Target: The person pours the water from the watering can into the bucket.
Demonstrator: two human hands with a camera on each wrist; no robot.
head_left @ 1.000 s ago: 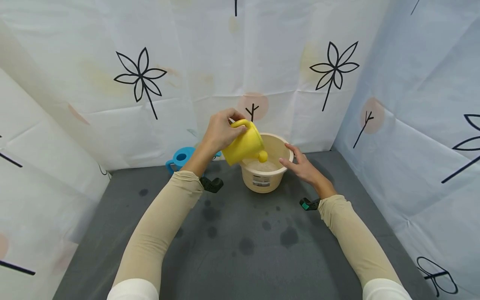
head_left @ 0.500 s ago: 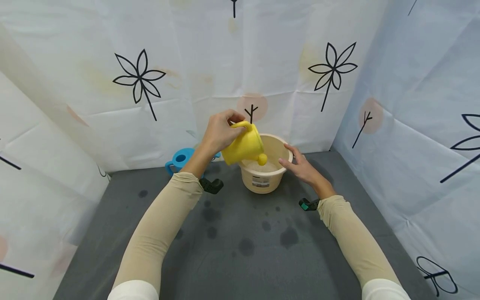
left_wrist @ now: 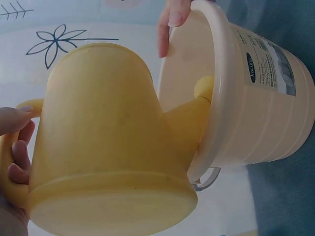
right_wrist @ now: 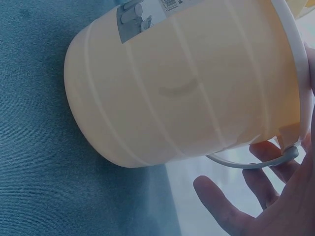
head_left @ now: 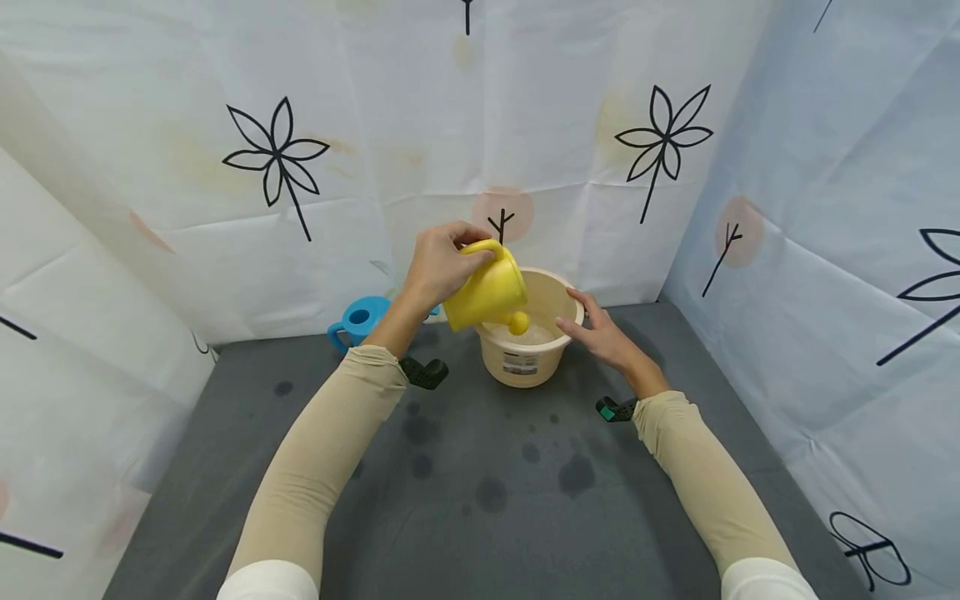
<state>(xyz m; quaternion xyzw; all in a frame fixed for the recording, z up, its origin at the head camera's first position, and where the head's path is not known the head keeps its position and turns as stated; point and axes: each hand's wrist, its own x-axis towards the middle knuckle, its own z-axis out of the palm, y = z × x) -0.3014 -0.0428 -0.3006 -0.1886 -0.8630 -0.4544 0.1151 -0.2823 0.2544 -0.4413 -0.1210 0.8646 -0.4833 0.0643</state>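
My left hand (head_left: 445, 262) grips the handle of a yellow toy watering can (head_left: 487, 292). The can is tilted, its round spout head (left_wrist: 204, 88) pointing down inside the mouth of a cream bucket (head_left: 517, 362). Whether anything flows from the spout cannot be made out. My right hand (head_left: 603, 335) holds the bucket's right rim, thumb over the edge. In the right wrist view, several fingers (right_wrist: 221, 204) are bent outside the wall near the grey bail handle (right_wrist: 251, 164). The bucket stands upright, and something pale and shimmering lies at its bottom.
A blue watering can (head_left: 362, 317) stands at the back left, partly behind my left forearm. Dark damp spots (head_left: 576, 475) mark the grey table (head_left: 525, 542). White cloth walls (head_left: 420, 100) printed with flowers close in the back and sides.
The yellow watering can's spout head has shifted slightly left over the bucket. Both hands keep their hold, and the bucket stays in place.
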